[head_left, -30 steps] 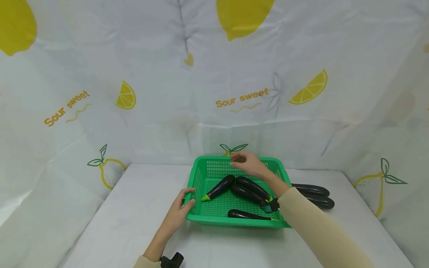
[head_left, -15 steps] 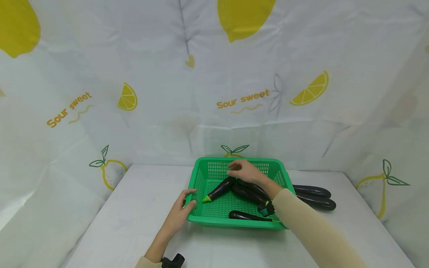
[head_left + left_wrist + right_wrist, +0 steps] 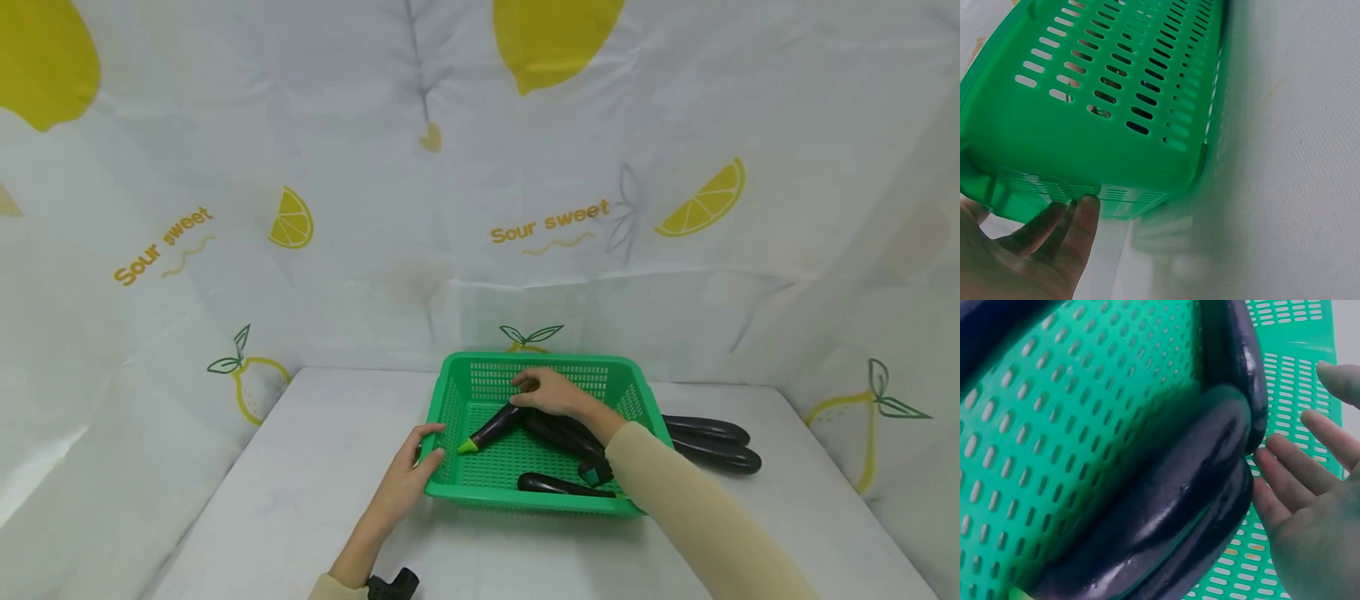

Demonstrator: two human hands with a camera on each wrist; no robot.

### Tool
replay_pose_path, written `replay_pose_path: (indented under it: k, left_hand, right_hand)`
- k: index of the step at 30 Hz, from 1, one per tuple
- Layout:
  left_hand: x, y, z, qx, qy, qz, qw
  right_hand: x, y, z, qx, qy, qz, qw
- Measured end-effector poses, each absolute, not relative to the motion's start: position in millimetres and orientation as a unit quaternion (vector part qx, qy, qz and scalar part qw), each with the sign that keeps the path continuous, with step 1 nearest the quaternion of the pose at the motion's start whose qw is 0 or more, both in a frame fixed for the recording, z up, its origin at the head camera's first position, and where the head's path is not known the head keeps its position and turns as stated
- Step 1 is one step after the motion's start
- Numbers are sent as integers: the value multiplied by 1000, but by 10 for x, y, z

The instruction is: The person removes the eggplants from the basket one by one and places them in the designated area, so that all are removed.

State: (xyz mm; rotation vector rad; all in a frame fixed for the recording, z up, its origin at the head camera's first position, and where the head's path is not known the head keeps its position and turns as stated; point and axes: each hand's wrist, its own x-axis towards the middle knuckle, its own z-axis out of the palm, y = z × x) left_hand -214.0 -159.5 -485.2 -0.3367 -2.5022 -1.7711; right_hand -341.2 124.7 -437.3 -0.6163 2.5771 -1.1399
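A green plastic basket (image 3: 525, 500) holds several dark purple eggplants. One eggplant (image 3: 493, 427) lies slanted with its green stem end to the left, others (image 3: 558, 432) sit partly under my right arm, and one (image 3: 562, 484) is along the front wall. My left hand (image 3: 401, 479) grips the basket's left rim; in the left wrist view its fingers (image 3: 1082, 231) bend against the outer wall. My right hand (image 3: 551, 393) is inside the basket by the eggplants' far ends. In the right wrist view its fingers are loosely spread beside the eggplants (image 3: 1166, 506), fingertips very near or touching them.
Two more eggplants (image 3: 716, 454) lie on the white table (image 3: 300, 500) just right of the basket, partly hidden by its wall. A white sheet (image 3: 360, 275) printed with lemons hangs behind and at the sides. A black wrist camera (image 3: 393, 585) sits on my left wrist.
My right hand has lowered from above the basket's far side to the eggplants' far ends. The left hand keeps its hold on the rim. The view has shifted slightly.
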Motion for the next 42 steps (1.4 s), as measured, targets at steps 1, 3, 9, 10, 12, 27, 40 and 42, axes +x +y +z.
replay_pose_path:
  k: [1, 3, 9, 10, 12, 27, 40, 42]
  left_hand:
    - [-2141, -1591, -4851, -110, -811, -574, 28]
    - [-2142, -1584, -4849, -110, -812, -572, 27]
    - [-2138, -1583, -4850, -108, -814, -571, 23]
    - [-2138, -1585, -4850, -109, -814, -571, 24]
    - [-2133, -1589, -4848, -109, -815, -569, 27]
    - [-2133, -1590, -4854, -109, -814, -569, 30]
    - [-2138, -1596, -4861, -108, -815, -569, 31]
    - [-2140, -1595, -4861, -109, -814, -570, 32]
  right_hand:
    - [-3410, 1252, -4380, -213, 887, -389, 128]
    - [-3403, 1255, -4385, -213, 887, -389, 131]
    - [-3410, 1261, -4388, -226, 882, -390, 137]
    - [-3411, 1262, -4385, -229, 881, -390, 140]
    - [-3404, 1262, -4376, -235, 880, -388, 144]
    - [-3399, 1260, -4437, -252, 889, -346, 164]
    - [-3320, 1128, -4378, -302, 864, -359, 185]
    - [-3304, 1120, -4353, -308, 857, -366, 192]
